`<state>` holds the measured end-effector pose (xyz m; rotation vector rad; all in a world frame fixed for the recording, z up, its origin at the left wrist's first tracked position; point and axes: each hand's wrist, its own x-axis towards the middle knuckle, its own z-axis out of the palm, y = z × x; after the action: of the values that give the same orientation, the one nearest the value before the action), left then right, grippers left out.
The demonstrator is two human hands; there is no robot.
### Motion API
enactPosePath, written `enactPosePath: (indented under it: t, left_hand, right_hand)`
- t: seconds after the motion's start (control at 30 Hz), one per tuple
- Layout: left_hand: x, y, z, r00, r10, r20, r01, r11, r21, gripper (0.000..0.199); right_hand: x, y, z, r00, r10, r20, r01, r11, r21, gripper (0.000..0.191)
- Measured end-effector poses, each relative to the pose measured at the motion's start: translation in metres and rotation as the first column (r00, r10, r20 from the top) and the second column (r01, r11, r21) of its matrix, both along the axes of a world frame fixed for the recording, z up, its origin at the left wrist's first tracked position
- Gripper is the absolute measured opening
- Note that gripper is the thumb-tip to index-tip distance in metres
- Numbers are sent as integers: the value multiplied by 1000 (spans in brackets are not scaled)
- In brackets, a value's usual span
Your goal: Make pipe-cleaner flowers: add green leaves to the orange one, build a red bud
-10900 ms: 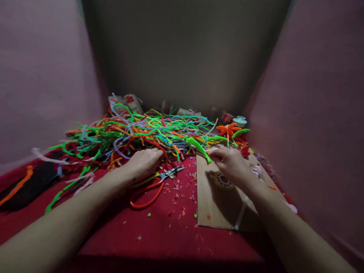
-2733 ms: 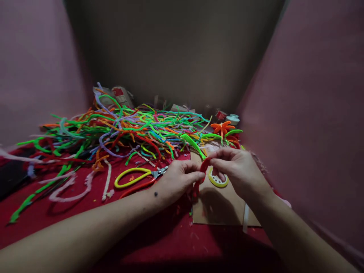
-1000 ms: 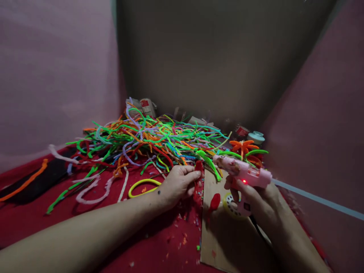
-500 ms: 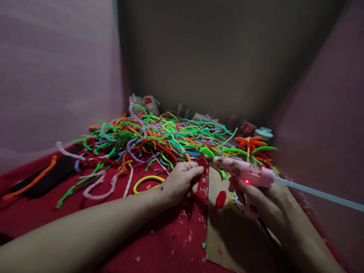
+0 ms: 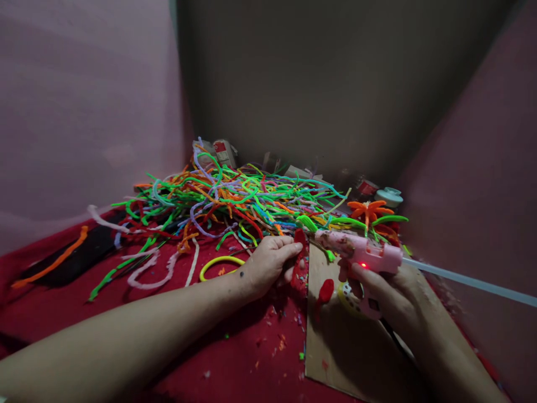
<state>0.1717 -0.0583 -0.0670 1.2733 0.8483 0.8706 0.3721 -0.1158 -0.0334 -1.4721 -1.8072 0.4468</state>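
Between thumb and fingers, my left hand (image 5: pixel 274 260) pinches a red fuzzy pipe-cleaner petal (image 5: pixel 299 242), held upright. My right hand (image 5: pixel 377 291) is wrapped round the handle of a pink hot glue gun (image 5: pixel 363 249). A red light glows on the gun's side, and a clear glue stick (image 5: pixel 465 277) sticks out of its back. The nozzle points left, close to the petal; whether they touch I cannot tell. A second red petal (image 5: pixel 325 291) lies on the wooden board (image 5: pixel 331 347), below the gun. Behind my right hand a yellow-rimmed roll (image 5: pixel 349 299) is partly hidden.
A tangled heap of coloured pipe cleaners (image 5: pixel 243 196) spreads across the red cloth (image 5: pixel 235 352) at the back. An orange pipe-cleaner flower (image 5: pixel 369 211) and a pale teal container (image 5: pixel 389 197) stand at the back right. Yellow handle loop (image 5: pixel 210 267) lies left of my wrist.
The whole view has shifted slightly. Both hands keep their grips, and the glue gun's nozzle stays beside the petal with barely any movement.
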Motion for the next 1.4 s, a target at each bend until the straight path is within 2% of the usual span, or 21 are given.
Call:
enactPosePath:
  t: [0.63,0.93,1.13,1.4]
  left_hand:
    - [0,-1,3,1000,-12,-5,12,1000,2,28]
    - [-1,1,1,999,-25,36,25,1000,-17,29]
    - [-1,3,-1,999,-15,46,16,1000,-14,31]
    - [-1,3,0,999,-17,47,17,1000,-8,30]
  right_hand:
    - [0,0,-2,999,13,32,-16,997,80,22]
    - [-6,-1,6,999,20,34,-21,999,33,28]
    - [-3,-1,4,994,106,8,-106,993,53,28]
    - [5,0,-2,989,140,-40,-138,990,40,23]
